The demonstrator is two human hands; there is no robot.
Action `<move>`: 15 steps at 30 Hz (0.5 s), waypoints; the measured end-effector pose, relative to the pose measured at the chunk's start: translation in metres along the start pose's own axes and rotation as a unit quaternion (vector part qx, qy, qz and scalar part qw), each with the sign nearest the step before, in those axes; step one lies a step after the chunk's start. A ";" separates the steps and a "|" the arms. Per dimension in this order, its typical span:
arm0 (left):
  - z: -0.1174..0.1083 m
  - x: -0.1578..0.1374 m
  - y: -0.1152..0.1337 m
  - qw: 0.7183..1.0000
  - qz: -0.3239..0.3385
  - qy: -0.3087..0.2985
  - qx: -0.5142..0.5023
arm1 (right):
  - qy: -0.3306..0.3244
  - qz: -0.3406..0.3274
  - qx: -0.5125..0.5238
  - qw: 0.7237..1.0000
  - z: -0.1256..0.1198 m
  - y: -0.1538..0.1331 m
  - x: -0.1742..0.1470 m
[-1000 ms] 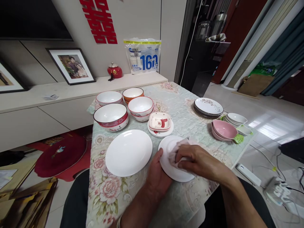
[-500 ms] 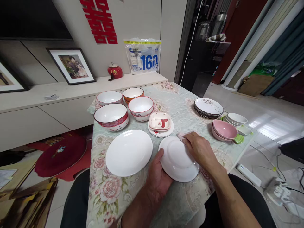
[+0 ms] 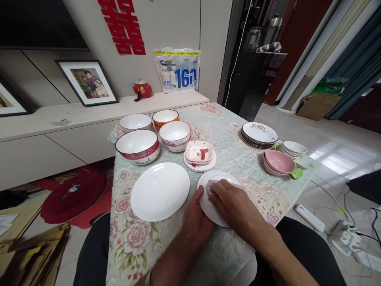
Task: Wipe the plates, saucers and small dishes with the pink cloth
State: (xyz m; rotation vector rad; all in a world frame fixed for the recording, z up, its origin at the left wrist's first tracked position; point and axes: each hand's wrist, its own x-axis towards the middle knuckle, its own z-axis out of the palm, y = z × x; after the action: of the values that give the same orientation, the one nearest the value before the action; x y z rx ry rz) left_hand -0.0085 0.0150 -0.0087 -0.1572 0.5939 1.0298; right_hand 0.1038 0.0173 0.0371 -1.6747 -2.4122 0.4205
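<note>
My left hand (image 3: 196, 220) grips a white plate (image 3: 212, 212) by its left edge, thumb on the face and fingers underneath. Over the middle of this plate, my right hand (image 3: 233, 202) is closed on a white cloth or tissue (image 3: 212, 184), mostly hidden by the fingers and pressed to the surface. Left of the hands a large white oval plate (image 3: 160, 191) lies on the table. Just beyond the held plate, a small rectangular dish with a red print (image 3: 199, 151) sits on a stack of small white plates (image 3: 201, 167).
Stacked bowls (image 3: 137, 143) stand at the back left of the floral tablecloth (image 3: 224, 131). Brown-rimmed plates (image 3: 260, 133), pink bowls (image 3: 279, 161) and small white bowls (image 3: 294, 147) are at the right. A cabinet holds a framed photo (image 3: 87, 82), a red jar (image 3: 143, 88) and a plastic bag (image 3: 177, 71).
My right hand with the cloth has moved from the plate's upper right edge left and down to its middle. My left hand keeps its hold on the plate.
</note>
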 end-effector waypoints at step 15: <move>0.002 0.001 0.004 1.000 0.004 0.004 0.024 | 0.036 -0.098 -0.112 0.988 0.015 0.003 -0.038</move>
State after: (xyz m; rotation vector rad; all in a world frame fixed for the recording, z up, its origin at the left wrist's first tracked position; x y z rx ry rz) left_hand -0.0109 0.0183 -0.0068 -0.1163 0.6258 1.0229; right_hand 0.1150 -0.0190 0.0229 -1.4815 -2.6174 0.0601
